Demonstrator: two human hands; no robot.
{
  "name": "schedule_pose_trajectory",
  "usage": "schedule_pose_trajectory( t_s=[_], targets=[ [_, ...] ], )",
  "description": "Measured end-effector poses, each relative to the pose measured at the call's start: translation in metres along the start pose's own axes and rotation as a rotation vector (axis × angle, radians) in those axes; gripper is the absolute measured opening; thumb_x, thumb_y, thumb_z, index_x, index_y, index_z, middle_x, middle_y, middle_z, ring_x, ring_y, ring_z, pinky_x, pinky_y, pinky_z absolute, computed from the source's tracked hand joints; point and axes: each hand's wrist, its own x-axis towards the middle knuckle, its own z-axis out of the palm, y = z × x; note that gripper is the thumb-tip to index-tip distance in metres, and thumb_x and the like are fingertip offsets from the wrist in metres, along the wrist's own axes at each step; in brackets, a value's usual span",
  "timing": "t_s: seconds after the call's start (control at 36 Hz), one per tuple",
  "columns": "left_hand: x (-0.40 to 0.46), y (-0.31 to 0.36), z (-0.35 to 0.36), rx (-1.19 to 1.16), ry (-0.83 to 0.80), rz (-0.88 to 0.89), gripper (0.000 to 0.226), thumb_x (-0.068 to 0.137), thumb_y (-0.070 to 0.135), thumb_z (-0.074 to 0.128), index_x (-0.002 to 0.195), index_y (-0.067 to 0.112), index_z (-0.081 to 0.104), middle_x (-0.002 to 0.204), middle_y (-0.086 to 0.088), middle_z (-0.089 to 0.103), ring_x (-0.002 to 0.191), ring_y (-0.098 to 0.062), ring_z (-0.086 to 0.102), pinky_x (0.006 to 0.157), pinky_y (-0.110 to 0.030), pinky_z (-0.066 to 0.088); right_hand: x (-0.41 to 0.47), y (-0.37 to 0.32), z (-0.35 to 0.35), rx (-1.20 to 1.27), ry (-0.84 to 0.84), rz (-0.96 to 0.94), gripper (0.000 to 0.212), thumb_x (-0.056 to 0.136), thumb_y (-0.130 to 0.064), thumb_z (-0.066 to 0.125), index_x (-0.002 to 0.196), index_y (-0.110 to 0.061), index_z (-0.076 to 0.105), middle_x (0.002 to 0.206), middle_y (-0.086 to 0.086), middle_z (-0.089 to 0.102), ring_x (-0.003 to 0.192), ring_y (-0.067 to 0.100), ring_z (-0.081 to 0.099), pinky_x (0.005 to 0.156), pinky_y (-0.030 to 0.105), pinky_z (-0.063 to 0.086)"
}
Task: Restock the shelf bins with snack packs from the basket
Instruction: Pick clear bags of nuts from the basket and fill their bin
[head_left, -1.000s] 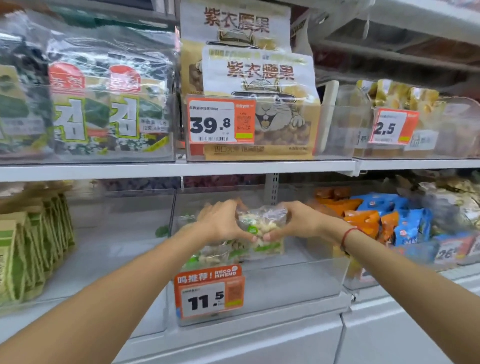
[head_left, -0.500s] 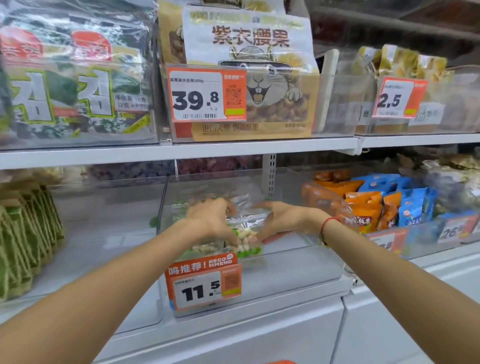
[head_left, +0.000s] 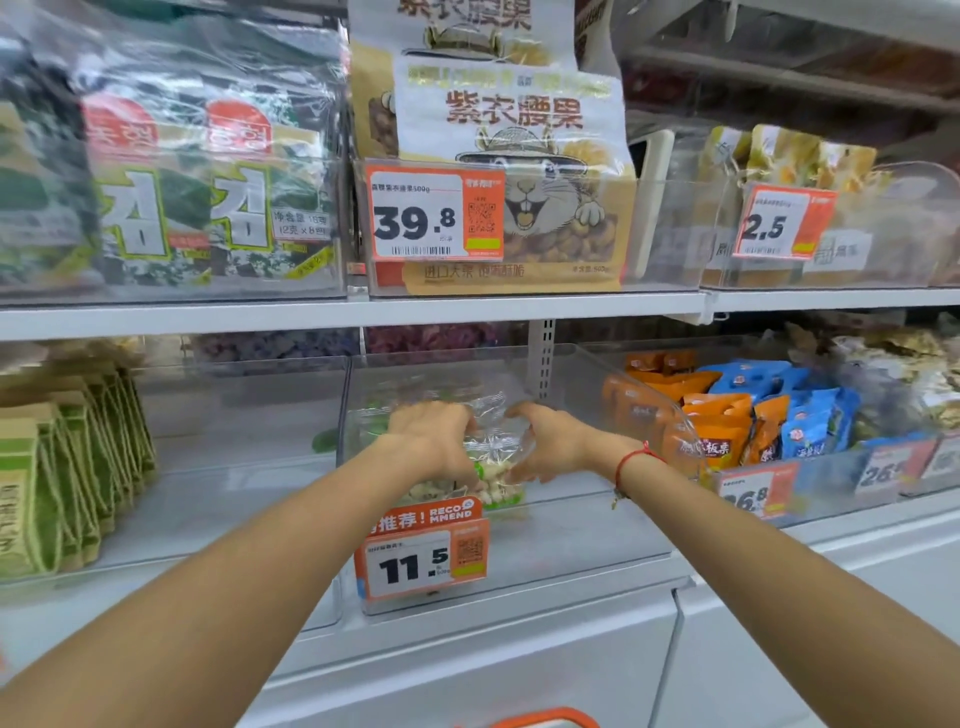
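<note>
Both hands reach into a clear plastic shelf bin (head_left: 571, 530) on the lower shelf, where a crinkly clear plastic snack pack of pale nuts with green print (head_left: 493, 467) sits low at the bin's front. The left hand (head_left: 434, 441) and right hand (head_left: 550, 441) each curl their grip around a side of the pack. It looks light, soft and slippery, the film likely to crumple, so holding both sides suits it best. An orange price tag (head_left: 423, 556) on the bin reads "RECOMMEND" and "11.5"; a tag above reads "39.8", others "2.5" and "26.8". An orange basket rim (head_left: 540, 719) shows below.
</note>
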Motion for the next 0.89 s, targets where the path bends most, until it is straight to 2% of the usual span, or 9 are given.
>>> schedule_pose_trajectory(
  t_s=[0.06, 0.14, 0.19, 0.28, 0.36, 0.44, 0.53, 0.67, 0.89],
  targets=[
    [-0.005, 0.0, -0.002, 0.003, 0.032, 0.011, 0.067, 0.072, 0.045, 0.075, 0.131, 0.027, 0.05, 0.119, 0.005, 0.061, 0.108, -0.019, 0.055, 0.088, -0.035, 0.046, -0.005, 0.002, -0.002, -0.066, 0.036, -0.001, 0.087, 0.08, -0.031, 0.075, 0.147, -0.018, 0.023, 0.138, 0.013, 0.046, 0.105, 0.028, 0.06, 0.089, 0.04, 0.053],
    [-0.015, -0.001, -0.007, 0.058, 0.129, 0.026, 0.063, 0.074, 0.036, 0.076, 0.13, 0.025, 0.051, 0.121, 0.003, 0.059, 0.116, -0.02, 0.051, 0.1, -0.037, 0.038, -0.018, 0.007, -0.005, -0.228, 0.14, -0.013, 0.082, 0.08, -0.05, 0.069, 0.146, -0.02, 0.029, 0.143, 0.008, 0.044, 0.126, 0.028, 0.048, 0.102, 0.046, 0.042],
    [-0.022, -0.003, -0.012, 0.071, 0.196, 0.032, 0.061, 0.074, 0.028, 0.076, 0.13, 0.026, 0.052, 0.119, 0.003, 0.06, 0.117, -0.02, 0.05, 0.101, -0.036, 0.037, -0.031, 0.01, -0.006, -0.262, 0.188, -0.027, 0.069, 0.085, -0.046, 0.064, 0.142, -0.021, 0.036, 0.141, 0.005, 0.046, 0.122, 0.026, 0.05, 0.099, 0.043, 0.044],
    [-0.039, -0.004, -0.017, -0.031, 0.264, 0.044, 0.053, 0.077, 0.024, 0.071, 0.127, 0.029, 0.054, 0.114, 0.005, 0.062, 0.11, -0.018, 0.054, 0.089, -0.033, 0.042, -0.055, 0.009, -0.006, -0.279, 0.296, -0.086, 0.046, 0.089, -0.036, 0.06, 0.133, -0.025, 0.049, 0.133, 0.0, 0.052, 0.113, 0.021, 0.054, 0.092, 0.039, 0.047],
    [-0.066, -0.003, -0.017, -0.188, 0.327, 0.064, 0.041, 0.081, 0.027, 0.066, 0.121, 0.032, 0.056, 0.119, 0.012, 0.061, 0.109, -0.014, 0.058, 0.081, -0.029, 0.045, -0.084, 0.002, -0.002, -0.209, 0.393, -0.183, 0.028, 0.09, -0.031, 0.059, 0.118, -0.03, 0.059, 0.115, -0.006, 0.059, 0.097, 0.011, 0.058, 0.083, 0.037, 0.051],
    [-0.104, -0.001, -0.011, -0.331, 0.36, 0.06, 0.033, 0.084, 0.034, 0.065, 0.116, 0.037, 0.056, 0.113, 0.02, 0.061, 0.105, -0.006, 0.058, 0.078, -0.027, 0.046, -0.117, -0.008, 0.006, -0.214, 0.419, -0.28, 0.019, 0.089, -0.03, 0.061, 0.107, -0.035, 0.063, 0.097, -0.015, 0.06, 0.08, 0.002, 0.055, 0.071, 0.028, 0.05],
    [-0.143, 0.001, 0.002, -0.398, 0.381, 0.037, 0.029, 0.083, 0.035, 0.064, 0.111, 0.039, 0.057, 0.105, 0.022, 0.063, 0.099, -0.006, 0.06, 0.08, -0.031, 0.05, -0.148, -0.016, 0.019, -0.313, 0.321, -0.346, 0.017, 0.091, -0.033, 0.058, 0.107, -0.037, 0.062, 0.09, -0.019, 0.054, 0.076, 0.003, 0.053, 0.065, 0.022, 0.045],
    [-0.202, -0.006, 0.035, -0.39, 0.273, 0.01, 0.02, 0.084, 0.036, 0.064, 0.102, 0.041, 0.058, 0.084, 0.027, 0.055, 0.084, 0.003, 0.055, 0.075, -0.023, 0.045, -0.177, -0.012, 0.059, -0.443, 0.063, -0.336, 0.021, 0.093, -0.038, 0.051, 0.112, -0.038, 0.059, 0.099, -0.016, 0.064, 0.093, 0.007, 0.058, 0.067, 0.024, 0.035],
    [-0.263, -0.029, 0.124, -0.46, 0.024, -0.123, 0.02, 0.084, 0.026, 0.065, 0.099, 0.039, 0.061, 0.091, 0.024, 0.062, 0.084, 0.003, 0.06, 0.067, -0.023, 0.041, -0.193, 0.009, 0.145, -0.499, -0.231, -0.194, 0.025, 0.095, -0.032, 0.049, 0.117, -0.031, 0.06, 0.113, -0.005, 0.065, 0.112, 0.019, 0.054, 0.086, 0.03, 0.041]
  ],
)
